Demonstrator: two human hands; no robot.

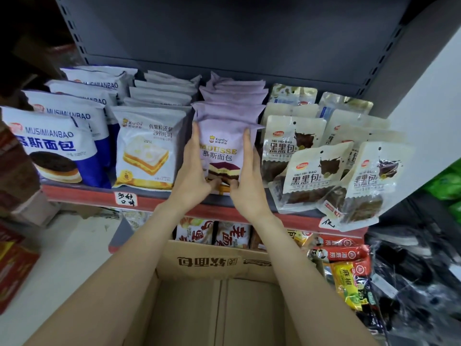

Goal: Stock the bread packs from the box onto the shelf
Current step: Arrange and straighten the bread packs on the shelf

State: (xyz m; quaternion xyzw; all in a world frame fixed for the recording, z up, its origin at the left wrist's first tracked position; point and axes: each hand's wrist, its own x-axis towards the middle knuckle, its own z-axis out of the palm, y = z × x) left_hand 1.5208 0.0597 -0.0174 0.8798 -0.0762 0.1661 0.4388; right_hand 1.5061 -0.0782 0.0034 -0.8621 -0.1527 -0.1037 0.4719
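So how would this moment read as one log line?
step: shelving | left hand + right hand: grip purple mousse bread pack at row front | brown cardboard box: looks empty

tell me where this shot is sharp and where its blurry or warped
Head view: sharp in the middle, where the purple mousse pack print reads clearly between the left hand and right hand; the right edge smears, blurring the dark wrapped goods; wide-angle bending curves the shelf upright.
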